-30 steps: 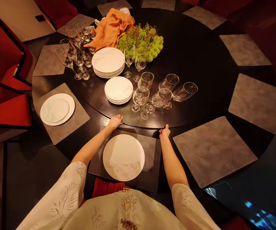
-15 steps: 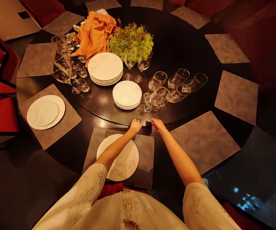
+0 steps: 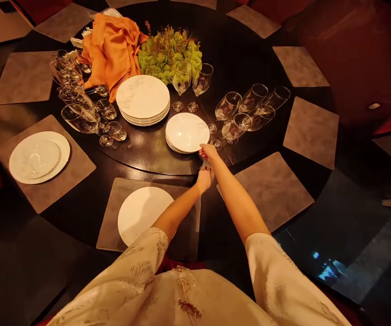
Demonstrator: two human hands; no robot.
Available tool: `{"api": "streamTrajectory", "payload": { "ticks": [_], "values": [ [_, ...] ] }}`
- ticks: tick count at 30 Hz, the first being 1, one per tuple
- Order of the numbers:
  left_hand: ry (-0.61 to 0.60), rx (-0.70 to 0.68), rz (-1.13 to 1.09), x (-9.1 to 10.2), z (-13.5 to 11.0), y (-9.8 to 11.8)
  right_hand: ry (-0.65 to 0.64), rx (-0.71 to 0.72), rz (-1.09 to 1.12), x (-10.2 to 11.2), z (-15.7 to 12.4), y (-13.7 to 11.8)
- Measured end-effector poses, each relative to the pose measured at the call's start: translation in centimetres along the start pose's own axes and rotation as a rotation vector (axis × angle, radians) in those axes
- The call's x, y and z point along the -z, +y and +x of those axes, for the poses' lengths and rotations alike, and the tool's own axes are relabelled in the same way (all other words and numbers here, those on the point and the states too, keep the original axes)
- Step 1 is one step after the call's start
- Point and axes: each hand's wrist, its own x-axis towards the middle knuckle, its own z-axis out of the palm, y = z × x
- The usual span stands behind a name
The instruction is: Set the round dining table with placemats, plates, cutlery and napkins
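Past one plate [image 3: 136, 213] on a placemat [image 3: 109, 228], the left hand [image 3: 205, 179] curls at the edge of the turntable [image 3: 154, 160], its closure unclear, while just beyond, the right hand [image 3: 209, 153] pinches a small plate [image 3: 187, 131] atop one stack [image 3: 172, 147], five glasses [image 3: 238, 127] near its right, two stemmed glasses [image 3: 200, 82] farther, open room behind.

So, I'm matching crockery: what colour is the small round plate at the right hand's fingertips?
The small round plate looks white, best seen in the head view.

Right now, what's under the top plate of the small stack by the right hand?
More small plates beneath the top plate: only their rims show; their faces are covered.
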Motion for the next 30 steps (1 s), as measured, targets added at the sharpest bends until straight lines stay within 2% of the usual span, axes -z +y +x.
{"api": "streamTrajectory", "payload": {
  "ticks": [1,3,6,7,9,13,16,19,22,26,30],
  "values": [
    [-0.001,0.023,-0.016,0.1,-0.9,-0.1,-0.007,0.008,0.117,0.8,-0.6,0.2],
    [0.029,0.127,-0.216,1.0,-3.6,-0.8,-0.017,0.047,0.325,1.9,-2.5,1.2],
    [0.14,0.363,-0.79,3.8,-9.1,-2.6,0.005,0.092,0.482,1.9,-7.4,4.6],
    [0.181,0.423,-0.952,4.9,-11.1,-3.2,0.025,0.087,0.508,1.2,-9.6,6.3],
    [0.236,0.462,-1.089,6.9,-15.1,-4.6,0.053,0.053,0.533,-1.0,-14.7,10.2],
    [0.321,0.507,-1.0,9.3,-23.2,-7.9,-0.03,-0.05,0.5,-7.0,-24.7,17.7],
    [0.277,0.583,-0.939,10.4,-28.9,-11.2,-0.18,-0.139,0.445,-9.9,-28.7,21.1],
    [0.163,0.633,-0.831,11.7,-33.3,-14.6,-0.212,-0.091,0.338,-10.0,-29.0,22.7],
    [0.069,0.664,-0.693,12.5,-35.7,-16.7,-0.158,0.013,0.076,-8.8,-27.8,23.6],
    [0.046,0.738,-0.473,12.1,-36.5,-17.8,-0.176,0.136,-0.304,-8.4,-26.5,24.1],
    [-0.012,0.794,-0.34,11.7,-36.4,-18.6,-0.209,0.185,-0.528,-9.0,-25.2,23.2]
  ]
}}
